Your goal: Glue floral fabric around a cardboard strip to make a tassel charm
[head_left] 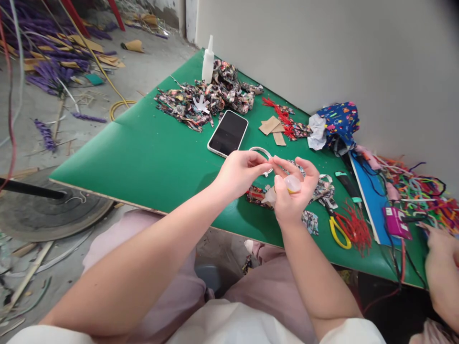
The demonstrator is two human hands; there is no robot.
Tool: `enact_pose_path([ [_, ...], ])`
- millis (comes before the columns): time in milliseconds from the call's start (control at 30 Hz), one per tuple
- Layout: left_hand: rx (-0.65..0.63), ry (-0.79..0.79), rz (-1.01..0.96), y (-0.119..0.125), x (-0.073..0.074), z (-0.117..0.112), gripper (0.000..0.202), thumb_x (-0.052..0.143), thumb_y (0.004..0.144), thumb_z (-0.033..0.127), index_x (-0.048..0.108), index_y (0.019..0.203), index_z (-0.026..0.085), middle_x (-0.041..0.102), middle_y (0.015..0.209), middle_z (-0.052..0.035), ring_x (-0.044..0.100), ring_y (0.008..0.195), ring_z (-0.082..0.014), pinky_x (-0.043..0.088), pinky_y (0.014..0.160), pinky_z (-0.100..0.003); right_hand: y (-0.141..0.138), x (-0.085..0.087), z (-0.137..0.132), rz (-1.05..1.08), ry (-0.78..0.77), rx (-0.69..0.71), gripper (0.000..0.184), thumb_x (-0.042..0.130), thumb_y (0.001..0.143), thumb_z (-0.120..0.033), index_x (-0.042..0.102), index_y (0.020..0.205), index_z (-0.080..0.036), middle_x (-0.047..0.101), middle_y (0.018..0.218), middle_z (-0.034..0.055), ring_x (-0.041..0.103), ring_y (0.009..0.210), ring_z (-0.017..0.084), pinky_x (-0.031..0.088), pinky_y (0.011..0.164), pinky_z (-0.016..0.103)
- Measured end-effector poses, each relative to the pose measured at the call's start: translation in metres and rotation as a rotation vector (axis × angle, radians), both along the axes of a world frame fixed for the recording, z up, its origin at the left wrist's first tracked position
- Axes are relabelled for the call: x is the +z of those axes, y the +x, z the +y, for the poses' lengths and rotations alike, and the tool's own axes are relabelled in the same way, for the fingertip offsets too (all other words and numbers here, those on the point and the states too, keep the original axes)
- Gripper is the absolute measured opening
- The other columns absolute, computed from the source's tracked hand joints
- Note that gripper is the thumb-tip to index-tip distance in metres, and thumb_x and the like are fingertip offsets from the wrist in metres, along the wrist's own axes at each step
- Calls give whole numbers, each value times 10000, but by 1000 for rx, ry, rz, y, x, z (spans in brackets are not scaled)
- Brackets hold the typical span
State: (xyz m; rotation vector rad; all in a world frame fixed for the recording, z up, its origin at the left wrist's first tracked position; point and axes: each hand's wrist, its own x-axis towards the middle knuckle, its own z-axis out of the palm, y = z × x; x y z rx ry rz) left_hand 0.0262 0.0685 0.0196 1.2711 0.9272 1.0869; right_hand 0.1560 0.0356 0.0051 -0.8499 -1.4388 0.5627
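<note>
My left hand [237,174] is closed in a pinch, its fingertips meeting those of my right hand; whatever it pinches is hidden. A thin white ring [260,149] shows just behind the fingertips, and I cannot tell whether it is held or lying on the table. Curled in my right hand [296,203] is a small translucent squeeze bottle [293,183], its nozzle pointing down to the left. Patterned fabric pieces [324,188] lie under and beside the right hand. Beyond my left hand lies a phone [228,133] with a dark screen.
On the green table [150,157] are a white nozzle bottle [207,67], patterned fabric strips [186,102], tan paper pieces [272,125], yellow-handled scissors [340,231], a cutter [347,186] and red threads [355,227]. Another person's hand [442,253] rests at right, near a purple box [396,222] with cords.
</note>
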Motion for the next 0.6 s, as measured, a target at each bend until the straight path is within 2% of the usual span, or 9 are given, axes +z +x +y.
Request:
enact_pose_path([
  [233, 75, 34, 18, -2, 4, 1, 218, 541, 815, 276, 612, 657, 143, 631, 660, -8, 569, 662, -109, 429, 632, -229, 5, 1, 4, 191, -99, 17, 407, 566, 770, -93, 443, 1122, -255, 676, 1004, 5, 657, 991, 183, 467, 987, 492],
  [367, 84, 82, 124, -2, 3, 1, 297, 536, 823, 358, 588, 618, 150, 596, 599, 2, 508, 583, -98, 380, 559, -231, 8, 2, 7, 284, -183, 35, 395, 562, 781, -108, 432, 1128, -247, 679, 1003, 7, 659, 990, 184, 461, 992, 488],
  [533, 111, 166, 240, -3, 1, 2, 145, 610, 766, 283, 629, 688, 163, 622, 632, 13, 502, 573, -96, 358, 540, -239, 7, 3, 8, 290, -158, 12, 396, 578, 765, -121, 435, 1114, -245, 680, 980, 1, 650, 1009, 183, 446, 1009, 487],
  [600, 119, 203, 305, -4, 2, 3, 143, 623, 757, 288, 649, 684, 167, 634, 626, 14, 505, 566, -97, 353, 538, -243, 6, 4, 8, 298, -162, 9, 398, 577, 760, -120, 435, 1110, -245, 681, 975, 1, 650, 1008, 183, 444, 1010, 486],
])
